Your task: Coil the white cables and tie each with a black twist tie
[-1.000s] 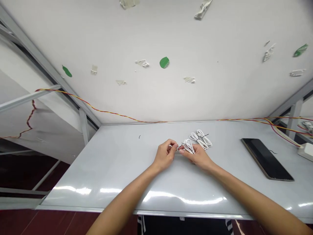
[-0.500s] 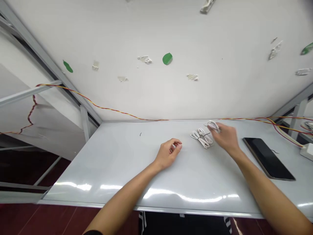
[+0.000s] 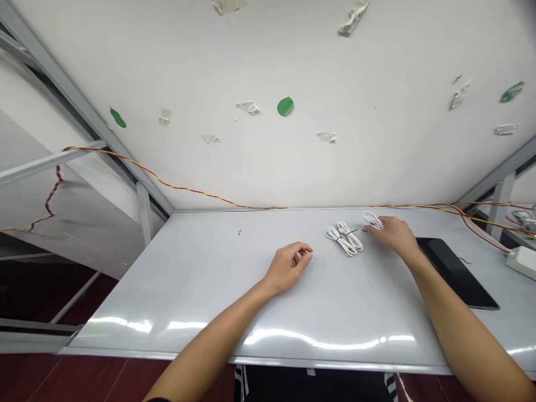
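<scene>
My right hand (image 3: 396, 237) is closed on a coiled white cable (image 3: 372, 220), whose loops stick out past the fingertips just above the table. Left of it, two more white cable bundles (image 3: 344, 239) lie side by side on the grey table, each bound at the middle with a black twist tie. My left hand (image 3: 290, 265) rests on the tabletop to the left of these bundles. Its fingers are loosely curled with a gap inside the curl, and nothing shows in them.
A black phone-like slab (image 3: 456, 273) lies at the right, partly covered by my right forearm. A white power strip (image 3: 522, 261) sits at the right edge. Red-and-yellow twisted wire (image 3: 201, 192) runs along the wall (image 3: 251, 61). Small black ties (image 3: 240, 232) lie about.
My right hand has moved slightly right, away from the two bundles, with the coiled cable still in it. My left hand stays in place. The view has shifted a little.
</scene>
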`<action>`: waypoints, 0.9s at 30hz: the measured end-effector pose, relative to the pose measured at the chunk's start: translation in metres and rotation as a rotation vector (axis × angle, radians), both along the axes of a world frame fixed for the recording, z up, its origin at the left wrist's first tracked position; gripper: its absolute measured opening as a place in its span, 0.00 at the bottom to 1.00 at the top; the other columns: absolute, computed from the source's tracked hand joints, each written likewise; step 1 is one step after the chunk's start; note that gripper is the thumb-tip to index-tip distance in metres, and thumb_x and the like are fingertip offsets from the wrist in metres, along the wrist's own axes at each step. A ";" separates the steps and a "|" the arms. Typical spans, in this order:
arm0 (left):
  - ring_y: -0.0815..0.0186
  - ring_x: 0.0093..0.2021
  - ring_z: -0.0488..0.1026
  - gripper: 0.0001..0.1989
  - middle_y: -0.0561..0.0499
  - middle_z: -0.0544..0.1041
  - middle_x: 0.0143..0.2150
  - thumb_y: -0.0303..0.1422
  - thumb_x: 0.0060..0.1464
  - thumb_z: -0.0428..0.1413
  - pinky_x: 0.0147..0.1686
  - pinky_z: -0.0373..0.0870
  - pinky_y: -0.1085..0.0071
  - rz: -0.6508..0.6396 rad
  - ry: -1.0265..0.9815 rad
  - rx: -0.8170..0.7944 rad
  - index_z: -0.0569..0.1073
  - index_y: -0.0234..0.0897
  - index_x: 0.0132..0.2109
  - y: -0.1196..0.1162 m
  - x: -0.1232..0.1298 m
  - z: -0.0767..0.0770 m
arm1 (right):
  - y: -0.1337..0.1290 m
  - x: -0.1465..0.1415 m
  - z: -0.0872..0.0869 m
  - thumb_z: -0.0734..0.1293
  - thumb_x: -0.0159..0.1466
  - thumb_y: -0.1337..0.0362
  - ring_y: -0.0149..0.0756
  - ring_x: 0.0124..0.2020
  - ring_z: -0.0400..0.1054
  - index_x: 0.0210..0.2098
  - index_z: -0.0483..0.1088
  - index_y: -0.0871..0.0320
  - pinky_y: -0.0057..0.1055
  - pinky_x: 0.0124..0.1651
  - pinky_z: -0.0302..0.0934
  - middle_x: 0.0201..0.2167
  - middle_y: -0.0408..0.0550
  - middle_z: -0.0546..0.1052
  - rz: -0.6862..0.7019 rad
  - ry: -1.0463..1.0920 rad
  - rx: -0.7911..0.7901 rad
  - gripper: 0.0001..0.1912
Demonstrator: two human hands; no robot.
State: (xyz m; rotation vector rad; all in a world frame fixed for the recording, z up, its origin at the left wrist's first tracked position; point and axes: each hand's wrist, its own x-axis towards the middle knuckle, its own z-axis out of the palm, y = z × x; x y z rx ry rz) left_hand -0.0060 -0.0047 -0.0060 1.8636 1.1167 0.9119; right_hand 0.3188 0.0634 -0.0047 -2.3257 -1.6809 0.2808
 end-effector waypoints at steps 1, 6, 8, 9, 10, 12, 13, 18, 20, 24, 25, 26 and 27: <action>0.73 0.26 0.65 0.14 0.51 0.76 0.38 0.41 0.62 0.52 0.29 0.66 0.75 -0.001 0.002 0.003 0.76 0.38 0.45 0.000 0.000 0.000 | 0.000 0.000 0.001 0.64 0.59 0.49 0.47 0.35 0.70 0.35 0.75 0.55 0.33 0.30 0.54 0.30 0.53 0.77 -0.011 -0.010 0.024 0.16; 0.73 0.26 0.65 0.13 0.51 0.76 0.37 0.40 0.62 0.52 0.29 0.66 0.75 0.003 0.001 0.019 0.76 0.38 0.44 0.000 0.000 0.000 | -0.003 -0.011 0.010 0.63 0.60 0.50 0.44 0.30 0.69 0.32 0.73 0.56 0.34 0.33 0.57 0.24 0.49 0.75 0.006 0.044 0.293 0.16; 0.74 0.26 0.65 0.13 0.51 0.75 0.37 0.41 0.61 0.53 0.29 0.66 0.75 0.006 -0.006 0.011 0.76 0.38 0.45 0.000 0.000 -0.001 | -0.007 -0.025 0.013 0.64 0.60 0.51 0.42 0.31 0.70 0.33 0.73 0.56 0.34 0.35 0.59 0.26 0.48 0.77 0.057 0.149 0.398 0.15; 0.74 0.25 0.65 0.13 0.51 0.75 0.37 0.41 0.60 0.54 0.29 0.66 0.75 0.006 -0.010 0.001 0.75 0.38 0.46 0.001 0.000 -0.001 | -0.011 -0.036 0.013 0.64 0.60 0.52 0.41 0.31 0.70 0.34 0.74 0.56 0.33 0.36 0.59 0.27 0.47 0.77 0.097 0.213 0.429 0.14; 0.74 0.25 0.65 0.14 0.51 0.75 0.37 0.41 0.60 0.54 0.28 0.66 0.75 0.006 -0.011 -0.013 0.75 0.38 0.46 0.001 0.000 -0.001 | -0.015 -0.047 0.013 0.64 0.60 0.52 0.41 0.31 0.71 0.35 0.73 0.56 0.33 0.36 0.60 0.29 0.47 0.78 0.148 0.279 0.437 0.14; 0.74 0.25 0.65 0.15 0.52 0.75 0.37 0.42 0.60 0.54 0.28 0.66 0.75 -0.002 -0.007 -0.040 0.74 0.39 0.48 0.001 0.001 -0.001 | -0.026 -0.072 0.011 0.64 0.61 0.53 0.40 0.33 0.72 0.39 0.73 0.55 0.32 0.37 0.62 0.33 0.46 0.79 0.287 0.395 0.406 0.14; 0.74 0.25 0.65 0.15 0.52 0.75 0.37 0.42 0.60 0.54 0.28 0.67 0.75 -0.006 -0.005 -0.050 0.74 0.40 0.49 0.001 0.001 -0.001 | -0.033 -0.085 0.009 0.64 0.60 0.55 0.40 0.34 0.73 0.40 0.73 0.54 0.32 0.37 0.63 0.34 0.46 0.80 0.377 0.429 0.370 0.13; 0.74 0.24 0.66 0.23 0.53 0.75 0.38 0.44 0.57 0.57 0.26 0.66 0.75 -0.023 -0.024 -0.076 0.68 0.42 0.57 0.000 0.001 0.001 | -0.063 -0.128 0.001 0.62 0.61 0.63 0.41 0.32 0.73 0.50 0.69 0.53 0.34 0.35 0.63 0.35 0.46 0.80 0.722 0.491 0.187 0.17; 0.73 0.25 0.66 0.23 0.52 0.75 0.37 0.44 0.57 0.57 0.27 0.66 0.75 -0.043 -0.029 -0.076 0.69 0.41 0.57 0.000 0.001 0.001 | -0.070 -0.134 0.001 0.61 0.62 0.64 0.41 0.29 0.73 0.51 0.68 0.53 0.34 0.33 0.62 0.33 0.45 0.80 0.786 0.522 0.135 0.17; 0.71 0.26 0.66 0.19 0.51 0.75 0.36 0.43 0.61 0.53 0.27 0.66 0.74 -0.040 -0.057 -0.066 0.72 0.39 0.53 0.000 0.001 0.003 | -0.072 -0.136 0.002 0.60 0.64 0.64 0.42 0.33 0.73 0.51 0.66 0.53 0.35 0.37 0.63 0.37 0.46 0.79 0.822 0.567 0.144 0.15; 0.71 0.26 0.66 0.18 0.51 0.76 0.36 0.44 0.61 0.53 0.27 0.66 0.74 -0.036 -0.069 -0.066 0.73 0.39 0.53 0.000 0.001 0.003 | -0.071 -0.136 0.002 0.60 0.64 0.64 0.42 0.35 0.74 0.51 0.65 0.53 0.35 0.37 0.63 0.38 0.47 0.79 0.816 0.575 0.152 0.15; 0.71 0.26 0.66 0.18 0.51 0.76 0.36 0.44 0.60 0.54 0.27 0.66 0.75 -0.035 -0.079 -0.069 0.73 0.39 0.52 0.000 0.001 0.003 | -0.071 -0.136 0.001 0.60 0.64 0.64 0.42 0.35 0.73 0.51 0.64 0.53 0.35 0.37 0.63 0.38 0.47 0.79 0.803 0.576 0.159 0.16; 0.72 0.26 0.66 0.18 0.51 0.75 0.36 0.44 0.60 0.54 0.27 0.65 0.75 -0.040 -0.086 -0.076 0.73 0.39 0.52 0.000 0.001 0.004 | -0.070 -0.135 0.000 0.61 0.64 0.64 0.42 0.35 0.73 0.52 0.63 0.53 0.35 0.36 0.63 0.37 0.46 0.79 0.785 0.571 0.161 0.16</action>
